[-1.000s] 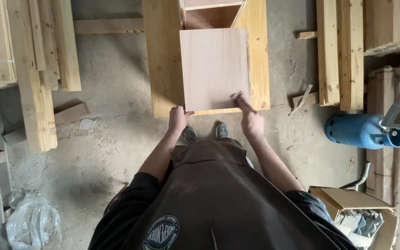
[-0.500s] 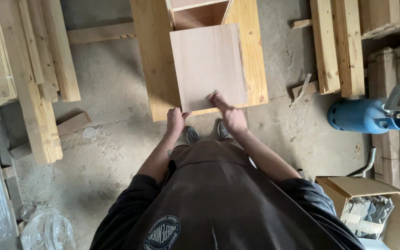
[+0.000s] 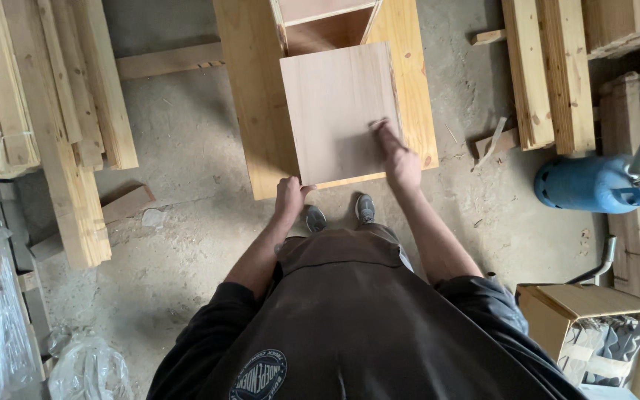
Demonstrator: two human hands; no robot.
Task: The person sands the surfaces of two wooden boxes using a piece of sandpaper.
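A pale square plywood panel [image 3: 335, 104] lies on top of a yellow pine cabinet [image 3: 250, 96] that stands on the concrete floor in front of me. My left hand [image 3: 289, 196] grips the panel's near left corner. My right hand [image 3: 396, 152] rests flat on the panel's surface near its right edge, fingers pointing away from me. Behind the panel the cabinet's open compartment [image 3: 324, 30] shows. My two grey shoes [image 3: 338, 215] stand just below the cabinet's near edge.
Stacked timber planks [image 3: 53, 111] lie to the left and more boards [image 3: 546, 74] to the right. A blue gas cylinder [image 3: 594, 181] lies on its side at right. An open cardboard box [image 3: 594, 326] sits at lower right, and plastic bags [image 3: 9, 333] at lower left.
My right hand has moved from the panel's near edge up onto its surface by the right side. My left hand stays at the near left corner. The view has shifted slightly.
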